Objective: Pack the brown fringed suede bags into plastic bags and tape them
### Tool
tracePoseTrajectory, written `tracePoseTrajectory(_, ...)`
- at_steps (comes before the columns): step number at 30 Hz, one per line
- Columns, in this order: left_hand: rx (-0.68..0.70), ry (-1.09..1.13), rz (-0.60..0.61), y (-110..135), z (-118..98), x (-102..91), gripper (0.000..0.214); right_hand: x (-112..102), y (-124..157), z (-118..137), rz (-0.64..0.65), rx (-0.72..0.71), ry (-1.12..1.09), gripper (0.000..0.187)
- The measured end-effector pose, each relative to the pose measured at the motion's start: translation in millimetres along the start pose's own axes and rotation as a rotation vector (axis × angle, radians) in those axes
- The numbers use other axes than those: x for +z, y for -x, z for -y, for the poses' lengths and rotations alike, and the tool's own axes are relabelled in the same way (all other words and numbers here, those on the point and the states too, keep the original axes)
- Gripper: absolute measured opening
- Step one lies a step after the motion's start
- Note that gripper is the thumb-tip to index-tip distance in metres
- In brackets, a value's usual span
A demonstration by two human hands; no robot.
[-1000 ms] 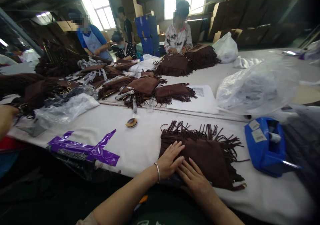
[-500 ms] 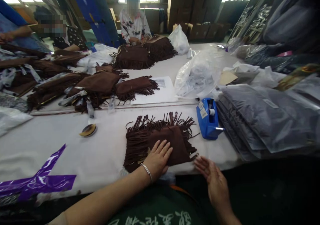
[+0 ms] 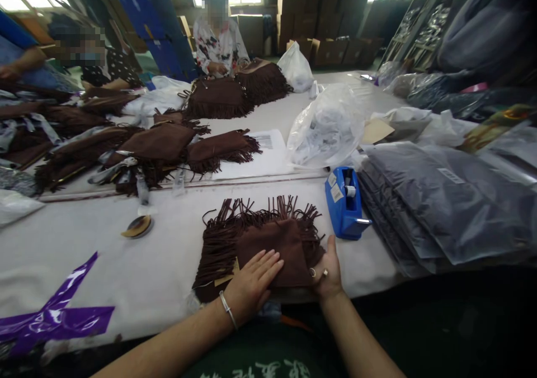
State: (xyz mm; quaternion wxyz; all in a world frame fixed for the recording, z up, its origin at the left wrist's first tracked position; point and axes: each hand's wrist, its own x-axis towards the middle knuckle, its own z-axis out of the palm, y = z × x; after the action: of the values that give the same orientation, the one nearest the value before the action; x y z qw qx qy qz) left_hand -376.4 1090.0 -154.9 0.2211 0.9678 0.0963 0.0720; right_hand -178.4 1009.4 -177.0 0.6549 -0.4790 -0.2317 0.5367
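Observation:
A dark brown fringed bag (image 3: 272, 249) lies flat on the table in front of me, its long fringe spread to the left and along the far side. My left hand (image 3: 254, 280) rests on the bag's front, fingers stretched out and palm down; a bracelet is on that wrist. At the bag's right edge is my right hand (image 3: 329, 269), palm turned up and thumb pointing away. Its fingers go in under the edge and fringe, so their tips are hidden. Small metal pieces (image 3: 325, 273) show against this palm. A tan tag (image 3: 226, 277) peeks out left of the bag.
A blue tape dispenser (image 3: 344, 204) stands right of the bag, beside stacked grey garments in clear plastic (image 3: 444, 199). To the left are a small round dish (image 3: 137, 227) and purple tape (image 3: 62, 316). More brown fringed bags (image 3: 155, 140) lie farther back, near other people.
My right hand has moved left and forward, from beside the bag's corner to its right edge, fingers now under it. My left hand stays flat on the bag. The view has shifted slightly.

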Motion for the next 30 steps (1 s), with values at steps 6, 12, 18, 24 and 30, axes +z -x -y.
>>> tracePoseTrajectory(6,0.001,0.066,0.042,0,4,6.6,0.076,-24,-26,18,-0.09,-0.135,0.146,0.084)
tracePoseTrajectory(12,0.021,0.236,0.019,-2,5,7.3,0.061,4,-23,9,-0.036,-0.275,0.823,0.064)
tracePoseTrajectory(18,0.066,0.381,-0.193,-6,-2,8.3,0.025,41,-21,-15,0.164,-0.366,1.363,0.062)
tracePoseTrajectory(24,0.024,0.693,-0.276,5,-16,-27.3,0.027,52,4,23,0.398,-0.186,0.564,0.048)
tracePoseTrajectory(30,-0.908,0.87,-0.595,81,68,-96.0,0.032,-19,3,50,-0.333,0.129,0.113,0.042)
